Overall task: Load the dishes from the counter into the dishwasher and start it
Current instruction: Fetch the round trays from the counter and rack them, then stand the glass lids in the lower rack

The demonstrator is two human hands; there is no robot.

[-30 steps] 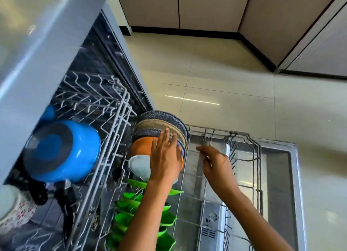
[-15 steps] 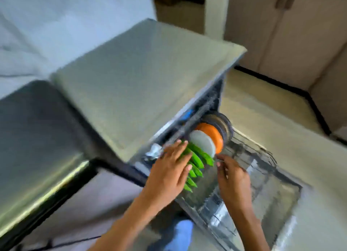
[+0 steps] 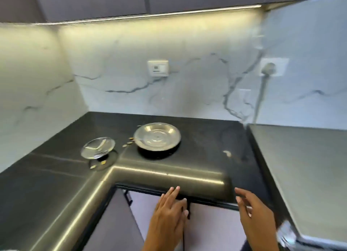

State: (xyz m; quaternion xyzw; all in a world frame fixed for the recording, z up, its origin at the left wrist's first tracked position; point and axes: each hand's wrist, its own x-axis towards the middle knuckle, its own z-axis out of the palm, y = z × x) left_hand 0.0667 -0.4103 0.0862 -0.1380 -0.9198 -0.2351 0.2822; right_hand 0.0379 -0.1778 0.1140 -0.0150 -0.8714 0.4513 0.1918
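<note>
The steel plate (image 3: 157, 137) sits on the dark surface (image 3: 202, 138), well beyond both hands. The glass bowl (image 3: 98, 147) lies left of the plate. The left hand (image 3: 169, 217) and right hand (image 3: 258, 215) hover below the surface's edge, fingers (image 3: 173, 192) relaxed, holding nothing.

I see a dark stone-look L-shaped tabletop (image 3: 202, 138), smooth, with a soft sheen along its rounded front edge. On it sits a round polished steel plate (image 3: 157, 136), mirror-bright with faint concentric rings. To its left lies a small clear glass dish (image 3: 98, 147), glossy. The white marble-patterned backsplash (image 3: 187, 85) looks smooth and slightly glossy with grey veining. A brushed grey metal appliance top (image 3: 308, 175) at the right looks matt. The grey cabinet doors (image 3: 114, 226) below look matt.
</note>
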